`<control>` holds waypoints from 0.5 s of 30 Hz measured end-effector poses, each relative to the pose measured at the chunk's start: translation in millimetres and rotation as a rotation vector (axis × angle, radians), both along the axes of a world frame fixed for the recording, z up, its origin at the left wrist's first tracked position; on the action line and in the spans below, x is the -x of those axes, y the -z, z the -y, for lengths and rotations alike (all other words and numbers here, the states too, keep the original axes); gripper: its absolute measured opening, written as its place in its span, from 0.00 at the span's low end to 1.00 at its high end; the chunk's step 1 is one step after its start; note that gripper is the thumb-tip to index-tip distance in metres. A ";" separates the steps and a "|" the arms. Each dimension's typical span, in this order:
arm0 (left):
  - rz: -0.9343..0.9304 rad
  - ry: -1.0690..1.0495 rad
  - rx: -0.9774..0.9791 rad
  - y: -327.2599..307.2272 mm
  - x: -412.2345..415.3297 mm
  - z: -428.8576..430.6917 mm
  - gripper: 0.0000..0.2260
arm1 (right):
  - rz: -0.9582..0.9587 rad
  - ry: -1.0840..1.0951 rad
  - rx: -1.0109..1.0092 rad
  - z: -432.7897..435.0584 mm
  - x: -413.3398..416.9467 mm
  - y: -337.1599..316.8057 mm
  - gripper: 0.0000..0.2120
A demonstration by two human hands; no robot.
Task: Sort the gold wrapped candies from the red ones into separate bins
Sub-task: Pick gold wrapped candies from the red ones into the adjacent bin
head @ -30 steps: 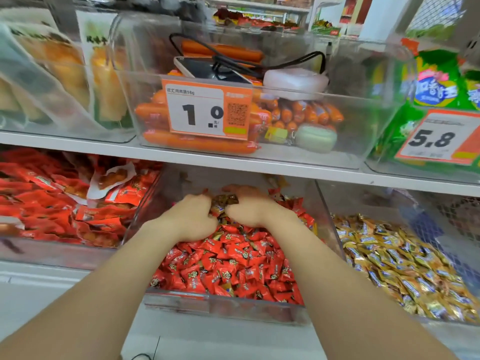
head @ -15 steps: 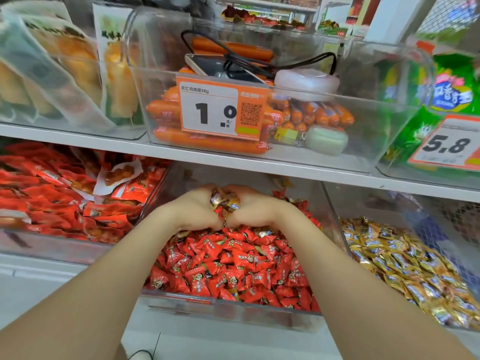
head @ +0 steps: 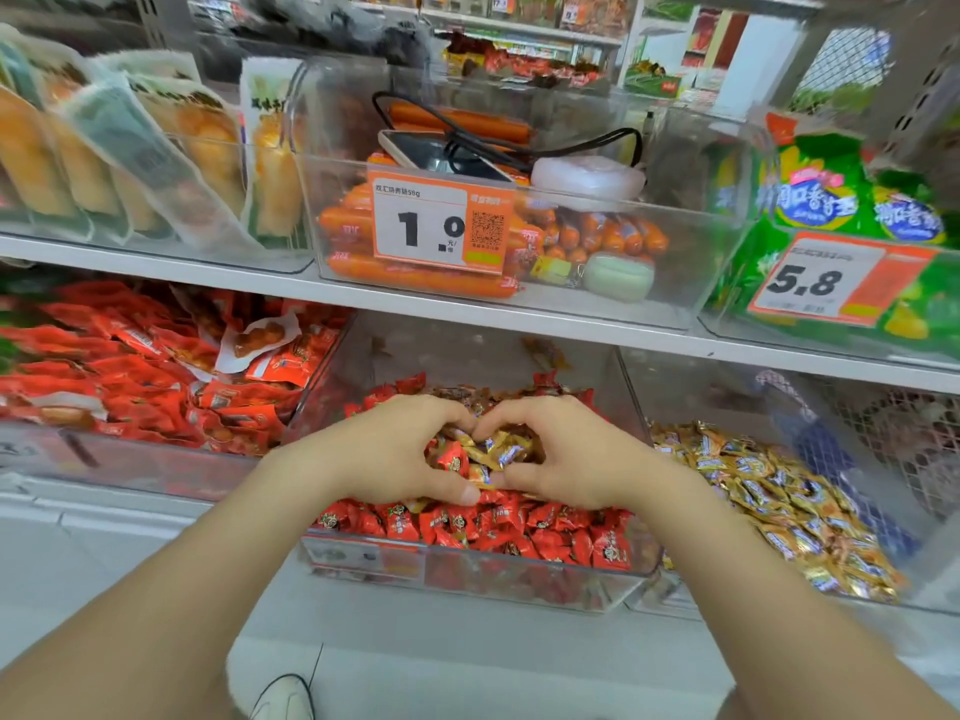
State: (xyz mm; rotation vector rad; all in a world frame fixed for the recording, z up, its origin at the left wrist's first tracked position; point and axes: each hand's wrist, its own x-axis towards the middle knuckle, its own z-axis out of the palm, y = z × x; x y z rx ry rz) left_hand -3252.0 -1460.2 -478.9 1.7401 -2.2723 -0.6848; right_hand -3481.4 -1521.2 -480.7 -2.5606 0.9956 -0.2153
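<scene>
A clear middle bin (head: 467, 574) on the lower shelf is piled with red wrapped candies (head: 519, 530). My left hand (head: 395, 452) and my right hand (head: 569, 457) lie on that pile, thumbs and fingertips nearly meeting in a ring. Curled fingers of both hands enclose a small heap of gold wrapped candies (head: 498, 449), with a red one or two mixed in. The neighbouring bin (head: 779, 597) on the right holds several gold wrapped candies (head: 769, 504).
The upper shelf edge (head: 467, 317) runs close above the bins. On it stands a clear bin of orange sausages (head: 363, 226) with a phone (head: 436, 155), a black cable and a 1.0 price tag (head: 441, 226). Red snack packets (head: 130, 371) fill the left bin.
Both hands have drawn back from the rear of the red bin toward its middle, dragging the gold candies along. The fingers have spread into a ring around them.
</scene>
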 end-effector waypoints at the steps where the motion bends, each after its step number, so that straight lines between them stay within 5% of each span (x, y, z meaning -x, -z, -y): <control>1: 0.016 -0.015 0.040 0.7 0.4 -0.5 0.29 | 0.016 0.003 0.020 -0.6 -0.7 1.6 0.17; 6: 0.000 -0.009 0.064 3.2 -1.4 -2.1 0.12 | 0.203 0.075 -0.074 -6.6 2.9 4.9 0.07; 10: -0.118 -0.052 0.119 0.3 1.2 -1.2 0.08 | 0.441 0.219 -0.235 -8.1 8.9 1.2 0.06; 15: -0.280 -0.110 0.107 -3.7 4.4 3.7 0.06 | 0.677 0.501 -0.691 -13.3 3.5 -12.9 0.07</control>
